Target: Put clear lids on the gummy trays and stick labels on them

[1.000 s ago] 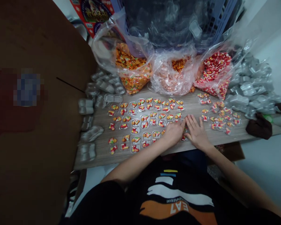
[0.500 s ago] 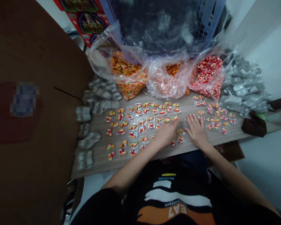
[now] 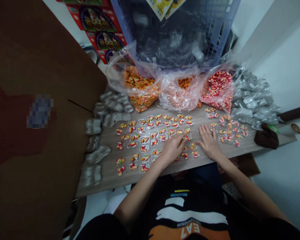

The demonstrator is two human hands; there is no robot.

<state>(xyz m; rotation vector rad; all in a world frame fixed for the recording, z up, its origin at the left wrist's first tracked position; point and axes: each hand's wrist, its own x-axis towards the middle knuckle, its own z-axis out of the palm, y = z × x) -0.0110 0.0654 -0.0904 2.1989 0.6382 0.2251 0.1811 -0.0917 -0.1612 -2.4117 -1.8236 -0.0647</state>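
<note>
My left hand (image 3: 174,147) is over the rows of small clear plastic trays, its fingers bunched together at the edge of one tray (image 3: 187,134) holding small colourful candies. Whatever its fingertips pinch, if anything, is hidden. My right hand (image 3: 210,144) lies palm down on the table with its fingers spread, beside a loose group of red-and-yellow pieces (image 3: 230,133). Another filled tray (image 3: 194,150) sits between the two hands. In several rows to the left, each filled tray (image 3: 144,144) has orange-green wedge pieces in one half and red pieces in the other.
Along the back of the wooden table (image 3: 103,178) stand an open bag of orange pieces (image 3: 142,96), a middle bag (image 3: 178,95) and a bag of red-and-white pieces (image 3: 218,88). Empty trays (image 3: 250,100) pile up at right. Behind is a blue crate (image 3: 125,25); a cup (image 3: 295,128) stands far right.
My left hand has drawn slightly back, and its pointing index finger has curled in with the others. My right hand stays flat in place. The camera view has tilted up a little.
</note>
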